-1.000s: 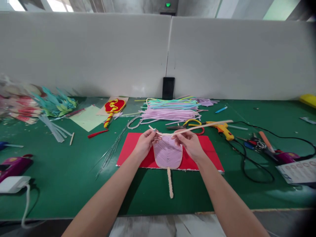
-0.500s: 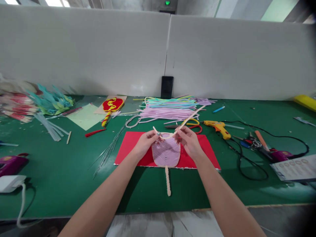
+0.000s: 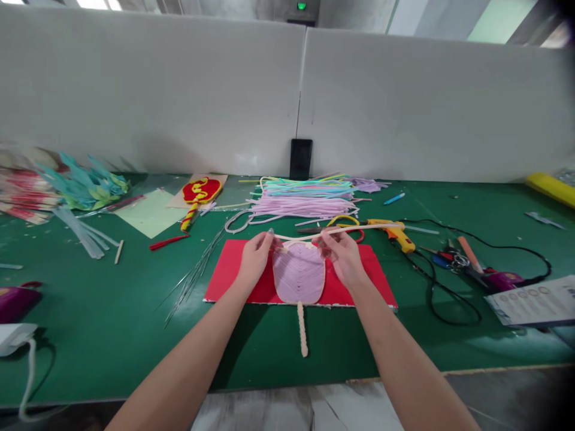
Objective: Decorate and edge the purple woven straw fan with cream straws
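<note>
A cream pipe cleaner [image 3: 372, 227] is stretched across the top of a lilac fan [image 3: 299, 275], sagging slightly in the middle. My left hand [image 3: 254, 258] pinches its left end, and my right hand [image 3: 344, 256] grips it further along, with a long tail reaching right over the glue gun. Made of lilac rows with a cream edge, the fan lies on a red board [image 3: 233, 272]. Its cream wrapped handle [image 3: 302, 329] points toward me past the board's front edge. Fingertips of both hands are partly hidden near the fan's upper rim.
Behind the board are scissors [image 3: 345, 221], a pastel pipe cleaner bundle [image 3: 305, 206] and a black phone [image 3: 300, 158]. A yellow glue gun [image 3: 399, 236] with its cord lies right. Thin wires [image 3: 193, 281] and a red-and-yellow fan [image 3: 200, 191] lie left.
The pipe cleaner was curved, with its right tail pointing up; now it is pulled straighter and the tail lies nearly level. My left hand has moved slightly left.
</note>
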Available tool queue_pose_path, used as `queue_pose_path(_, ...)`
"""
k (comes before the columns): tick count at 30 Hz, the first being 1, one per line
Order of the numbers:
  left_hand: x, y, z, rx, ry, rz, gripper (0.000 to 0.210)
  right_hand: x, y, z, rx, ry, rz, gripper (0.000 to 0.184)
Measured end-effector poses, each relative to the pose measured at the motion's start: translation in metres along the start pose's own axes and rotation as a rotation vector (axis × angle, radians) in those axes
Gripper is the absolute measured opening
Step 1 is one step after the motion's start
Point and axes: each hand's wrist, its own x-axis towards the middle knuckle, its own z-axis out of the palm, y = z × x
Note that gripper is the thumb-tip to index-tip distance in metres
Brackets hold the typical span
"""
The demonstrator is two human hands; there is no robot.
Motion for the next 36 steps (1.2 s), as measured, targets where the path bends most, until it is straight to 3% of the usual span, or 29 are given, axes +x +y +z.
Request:
queue_pose_path(4,0.001,-0.005,-0.007,0.229,0.132,0.018,0.036,0.003,0.0,-0.002,-0.032,0.102,-0.034,0.025)
queue_pose_path(12,-0.001,-0.007,0.002,0.344,-0.028,0.054,0.024,0.004,-0.004,-0.001,-0.048,0.173,-0.094,0.025)
queue_pose_path(18,-0.001,-0.002,0.006,0.154,-0.102,-0.024,0.024,0.004,-0.003,0.0,-0.065,0.189,-0.113,0.026)
queue_pose_path(26,-0.003,0.0,0.007,-0.192,-0.146,-0.239,0.036,-0.004,-0.006,0.002,-0.169,0.278,-0.243,0.021)
queue_pose_path(30,0.0,-0.002,0.006,-0.347,-0.146,-0.302,0.042,-0.026,-0.008,0.007,-0.247,0.295,-0.239,0.018)
queue_pose_path(36,0.002,-0.005,0.006,-0.467,-0.069,-0.359,0.033,-0.075,-0.003,0.016,-0.327,0.242,-0.247,0.012)
